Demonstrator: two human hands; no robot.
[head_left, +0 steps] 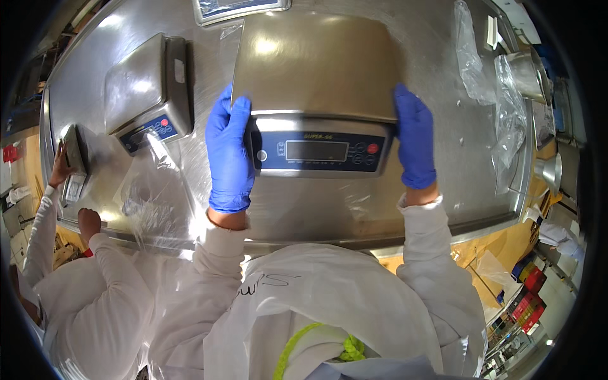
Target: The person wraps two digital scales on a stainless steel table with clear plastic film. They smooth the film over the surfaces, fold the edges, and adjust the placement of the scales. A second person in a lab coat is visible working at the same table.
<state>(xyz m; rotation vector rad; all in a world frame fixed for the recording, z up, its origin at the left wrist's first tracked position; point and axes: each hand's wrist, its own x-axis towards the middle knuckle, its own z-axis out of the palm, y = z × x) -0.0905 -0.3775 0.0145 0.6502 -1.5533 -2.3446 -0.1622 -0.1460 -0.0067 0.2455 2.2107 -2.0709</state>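
Note:
Between my two hands is a digital weighing scale (316,69) with a flat steel top and a blue front panel. Its dark display and buttons face me. My left hand (229,149), in a blue glove, grips the scale's left side with the thumb on the top's edge. On the opposite side my right hand (415,136), also gloved in blue, is closed round the right edge. Whether the scale touches the table under it cannot be made out. A second scale (136,85) of the same kind stands to the left, turned at an angle.
Clear plastic film (155,183) lies left of me on the steel table (304,212), and more plastic bags (472,57) lie at the right. Another scale (237,7) shows at the far edge. A co-worker's hand (61,166) touches a scale (75,164) at left. Metal bowls (529,75) stand far right.

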